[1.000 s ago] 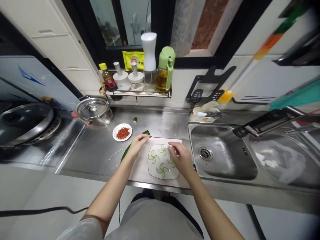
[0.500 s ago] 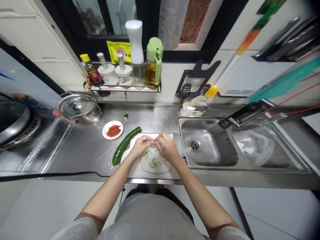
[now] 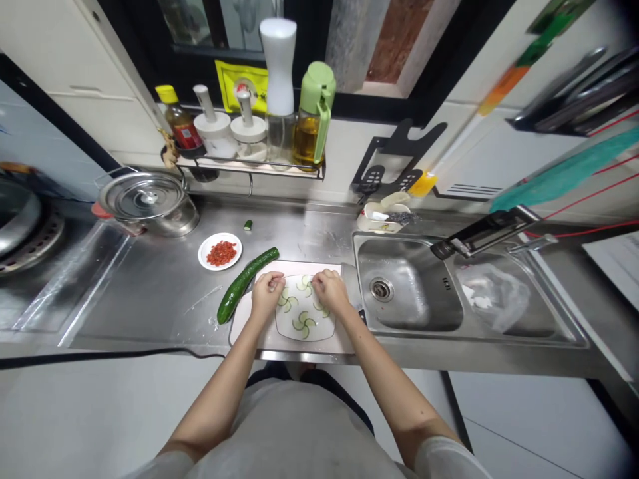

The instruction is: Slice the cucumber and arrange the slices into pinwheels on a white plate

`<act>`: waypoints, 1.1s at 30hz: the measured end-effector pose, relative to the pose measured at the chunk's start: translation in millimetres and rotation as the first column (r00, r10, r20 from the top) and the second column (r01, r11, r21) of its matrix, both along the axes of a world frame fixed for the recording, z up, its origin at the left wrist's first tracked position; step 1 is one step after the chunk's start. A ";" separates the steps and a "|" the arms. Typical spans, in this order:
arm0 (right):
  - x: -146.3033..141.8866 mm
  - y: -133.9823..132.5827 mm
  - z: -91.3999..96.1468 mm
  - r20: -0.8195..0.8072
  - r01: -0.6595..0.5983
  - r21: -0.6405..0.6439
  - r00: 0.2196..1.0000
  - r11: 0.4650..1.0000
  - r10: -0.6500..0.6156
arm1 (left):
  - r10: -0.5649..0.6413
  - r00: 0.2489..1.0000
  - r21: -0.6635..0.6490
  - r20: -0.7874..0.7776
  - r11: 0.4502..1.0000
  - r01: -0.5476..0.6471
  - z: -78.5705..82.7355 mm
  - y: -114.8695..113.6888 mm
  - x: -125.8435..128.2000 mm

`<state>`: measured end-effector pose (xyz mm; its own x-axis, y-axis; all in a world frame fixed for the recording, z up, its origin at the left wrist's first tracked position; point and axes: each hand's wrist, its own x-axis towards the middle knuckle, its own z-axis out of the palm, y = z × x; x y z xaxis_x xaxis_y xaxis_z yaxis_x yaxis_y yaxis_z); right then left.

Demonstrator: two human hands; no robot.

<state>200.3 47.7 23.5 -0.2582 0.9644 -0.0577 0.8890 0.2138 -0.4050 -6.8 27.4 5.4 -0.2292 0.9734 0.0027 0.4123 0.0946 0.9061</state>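
A white plate [image 3: 285,330] with a thin dark rim carries thin cucumber slices [image 3: 304,324] laid out in several pinwheels. It rests on a pale cutting board [image 3: 244,322]. My left hand [image 3: 266,294] is at the plate's upper left edge, thumb and fingers pinched together. Across from it, my right hand [image 3: 331,291] is closed in a pinch above the upper right edge, beside the top pinwheel. What either pinch holds, if anything, is too small to make out. A whole cucumber [image 3: 247,286] lies slanted along the board's left side, near my left hand.
A small white dish [image 3: 204,255] of red dried berries [image 3: 221,253] and a cucumber end [image 3: 247,225] lie beyond the cucumber. A lidded steel pot [image 3: 172,216] stands far left. To the right are a double sink [image 3: 414,319] and a black faucet [image 3: 469,236]. A condiment rack [image 3: 269,166] hangs behind.
My hands were together over the top pinwheel and have drawn apart, left hand to the left edge, right hand to the right. The top pinwheel now shows between them. The view has shifted slightly.
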 end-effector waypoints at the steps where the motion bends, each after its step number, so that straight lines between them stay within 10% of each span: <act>1: -3.3 -0.3 -2.1 0.019 -0.006 -0.009 1.000 1.000 0.006 | -0.006 1.000 0.007 -0.030 1.000 0.006 -1.9 -1.5 -1.0; 33: -16.4 5.5 -26.1 0.133 -0.036 -0.029 0.990 0.999 0.040 | -0.131 0.957 -0.045 -0.258 0.991 0.124 -4.0 -9.1 -7.2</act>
<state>183.9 53.2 -2.6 -0.2829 0.9516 -0.1199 0.9270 0.2392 -0.2889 -14.0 18.3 1.4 -0.0984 0.9950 0.0184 0.6435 0.0496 0.7639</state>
